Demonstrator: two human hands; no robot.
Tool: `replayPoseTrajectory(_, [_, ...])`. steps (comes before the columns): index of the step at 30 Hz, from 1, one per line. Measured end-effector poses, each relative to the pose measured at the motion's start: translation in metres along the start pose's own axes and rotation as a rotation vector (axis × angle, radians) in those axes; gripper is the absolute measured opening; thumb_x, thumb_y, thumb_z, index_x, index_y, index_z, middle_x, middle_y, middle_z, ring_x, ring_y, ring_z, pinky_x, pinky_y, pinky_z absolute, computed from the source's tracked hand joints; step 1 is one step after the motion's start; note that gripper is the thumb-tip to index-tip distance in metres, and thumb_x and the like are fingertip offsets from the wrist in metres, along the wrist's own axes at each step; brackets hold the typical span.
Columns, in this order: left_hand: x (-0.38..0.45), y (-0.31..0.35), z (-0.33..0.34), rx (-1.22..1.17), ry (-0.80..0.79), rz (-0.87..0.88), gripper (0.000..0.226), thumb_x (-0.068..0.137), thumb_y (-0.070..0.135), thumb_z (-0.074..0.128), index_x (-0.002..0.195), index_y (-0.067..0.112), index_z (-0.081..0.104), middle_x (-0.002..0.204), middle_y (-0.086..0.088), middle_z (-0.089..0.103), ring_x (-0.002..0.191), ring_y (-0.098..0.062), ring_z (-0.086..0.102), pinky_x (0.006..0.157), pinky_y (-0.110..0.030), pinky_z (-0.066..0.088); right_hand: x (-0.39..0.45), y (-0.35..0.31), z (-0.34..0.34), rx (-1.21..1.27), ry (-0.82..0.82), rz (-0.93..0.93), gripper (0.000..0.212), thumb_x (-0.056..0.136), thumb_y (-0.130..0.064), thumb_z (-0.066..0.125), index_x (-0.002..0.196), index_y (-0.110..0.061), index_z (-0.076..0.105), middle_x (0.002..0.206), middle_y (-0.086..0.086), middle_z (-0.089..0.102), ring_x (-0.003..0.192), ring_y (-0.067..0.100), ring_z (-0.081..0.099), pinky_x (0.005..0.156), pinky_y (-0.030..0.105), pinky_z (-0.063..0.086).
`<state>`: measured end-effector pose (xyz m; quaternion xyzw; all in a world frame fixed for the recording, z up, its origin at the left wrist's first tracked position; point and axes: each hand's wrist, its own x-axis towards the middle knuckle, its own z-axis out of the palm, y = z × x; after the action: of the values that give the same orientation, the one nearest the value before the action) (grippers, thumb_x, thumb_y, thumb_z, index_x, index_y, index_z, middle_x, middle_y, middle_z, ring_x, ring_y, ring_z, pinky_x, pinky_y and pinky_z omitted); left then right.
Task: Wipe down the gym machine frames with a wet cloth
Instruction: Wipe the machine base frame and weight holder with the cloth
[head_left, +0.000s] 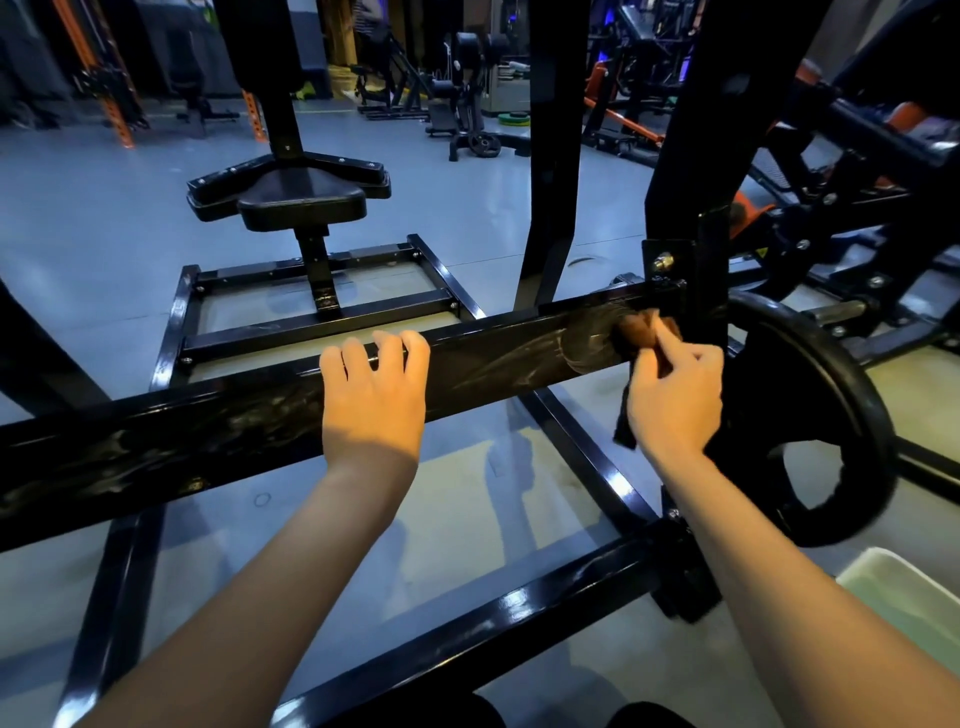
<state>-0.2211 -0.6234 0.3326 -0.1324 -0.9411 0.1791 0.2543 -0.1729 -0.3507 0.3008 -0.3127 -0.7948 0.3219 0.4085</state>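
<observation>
cloth (644, 332) bunched beyond right hand (675, 395) fingertips, pressed against the frame bar (234, 431).

We rest our left hand (373, 391) on the crossbar (218, 436); the seat (301, 200) stands beyond it, the weight plate (810, 415) right of our right hand (675, 400).

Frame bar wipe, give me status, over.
Left hand draped over black frame bar. Right hand pinching brown cloth against bar's right end. Weight plate close beside.

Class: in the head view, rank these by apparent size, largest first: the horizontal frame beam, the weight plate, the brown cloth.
1. horizontal frame beam
2. weight plate
3. brown cloth, partly hidden by the right hand
</observation>
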Motion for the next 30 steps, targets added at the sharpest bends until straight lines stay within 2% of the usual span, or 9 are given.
replayPoseTrajectory(2, [0.000, 0.000, 0.000, 0.003, 0.002, -0.001, 0.100, 0.076, 0.047, 0.086, 0.144, 0.010, 0.024, 0.135, -0.012, 0.051, 0.117, -0.035, 0.055, 0.100, -0.044, 0.043, -0.001, -0.018, 0.006, 0.079, 0.037, 0.005, 0.042, 0.104, -0.026, 0.057, 0.146, -0.034, 0.057, 0.118, -0.005, 0.043, 0.095, 0.009, 0.053, 0.083, 0.028, 0.051])
replayPoseTrajectory(6, [-0.001, -0.001, -0.002, -0.001, 0.003, 0.001, 0.100, 0.076, 0.047, 0.087, 0.144, 0.010, 0.022, 0.137, -0.012, 0.050, 0.120, -0.035, 0.053, 0.102, -0.044, 0.043, -0.045, -0.009, 0.012, -0.005, -0.066, -0.271, 0.044, 0.102, -0.023, 0.063, 0.144, -0.035, 0.058, 0.123, -0.001, 0.047, 0.095, 0.005, 0.051, 0.069, 0.011, 0.041])
replayPoseTrajectory(8, [-0.001, 0.000, -0.002, 0.001, -0.002, -0.003, 0.101, 0.076, 0.048, 0.087, 0.143, 0.010, 0.022, 0.137, -0.012, 0.050, 0.120, -0.035, 0.053, 0.101, -0.044, 0.043, -0.036, 0.005, 0.005, -0.044, -0.073, -0.235, 0.044, 0.102, -0.025, 0.062, 0.144, -0.037, 0.058, 0.122, -0.003, 0.046, 0.094, 0.008, 0.052, 0.072, 0.026, 0.053])
replayPoseTrajectory(10, [0.000, 0.000, -0.001, -0.003, 0.003, -0.009, 0.100, 0.075, 0.047, 0.087, 0.143, 0.010, 0.024, 0.135, -0.012, 0.051, 0.118, -0.034, 0.055, 0.099, -0.044, 0.044, -0.010, 0.003, 0.000, -0.013, -0.035, -0.070, 0.043, 0.103, -0.027, 0.059, 0.145, -0.037, 0.057, 0.119, -0.004, 0.045, 0.092, 0.011, 0.055, 0.082, 0.038, 0.057])
replayPoseTrajectory(13, [-0.001, 0.000, -0.001, -0.005, 0.012, -0.001, 0.099, 0.077, 0.048, 0.086, 0.143, 0.010, 0.023, 0.136, -0.012, 0.051, 0.119, -0.034, 0.055, 0.100, -0.044, 0.044, -0.001, -0.013, 0.003, 0.057, 0.005, -0.024, 0.042, 0.104, -0.027, 0.057, 0.146, -0.036, 0.056, 0.118, -0.002, 0.046, 0.093, 0.013, 0.057, 0.083, 0.034, 0.055])
replayPoseTrajectory(17, [0.000, -0.001, -0.001, -0.006, 0.016, 0.001, 0.098, 0.078, 0.048, 0.085, 0.143, 0.010, 0.022, 0.137, -0.012, 0.051, 0.120, -0.034, 0.055, 0.101, -0.044, 0.044, -0.030, 0.002, -0.001, -0.051, -0.128, -0.292, 0.044, 0.102, -0.023, 0.062, 0.145, -0.033, 0.058, 0.123, 0.001, 0.048, 0.094, 0.017, 0.060, 0.074, 0.035, 0.056])
replayPoseTrajectory(23, [-0.001, -0.001, 0.001, -0.001, 0.024, -0.007, 0.096, 0.077, 0.046, 0.086, 0.143, 0.010, 0.027, 0.134, -0.012, 0.053, 0.116, -0.034, 0.056, 0.100, -0.044, 0.044, 0.005, -0.016, 0.000, 0.039, -0.008, -0.073, 0.043, 0.104, -0.026, 0.057, 0.147, -0.034, 0.055, 0.121, 0.001, 0.048, 0.094, 0.012, 0.057, 0.084, 0.035, 0.056])
replayPoseTrajectory(27, [-0.001, -0.003, 0.002, -0.006, 0.023, 0.007, 0.095, 0.078, 0.045, 0.085, 0.144, 0.009, 0.027, 0.134, -0.012, 0.053, 0.115, -0.034, 0.056, 0.099, -0.044, 0.044, -0.029, 0.001, 0.002, -0.043, -0.153, -0.373, 0.048, 0.101, -0.022, 0.062, 0.147, -0.034, 0.055, 0.123, 0.000, 0.046, 0.092, 0.016, 0.060, 0.075, 0.034, 0.057])
replayPoseTrajectory(30, [-0.001, -0.001, 0.002, -0.010, 0.034, 0.000, 0.093, 0.078, 0.045, 0.084, 0.143, 0.010, 0.028, 0.133, -0.012, 0.053, 0.114, -0.033, 0.056, 0.098, -0.044, 0.044, -0.003, 0.012, -0.006, -0.086, -0.099, -0.196, 0.046, 0.102, -0.026, 0.060, 0.146, -0.037, 0.055, 0.119, -0.003, 0.046, 0.091, 0.013, 0.056, 0.079, 0.034, 0.055])
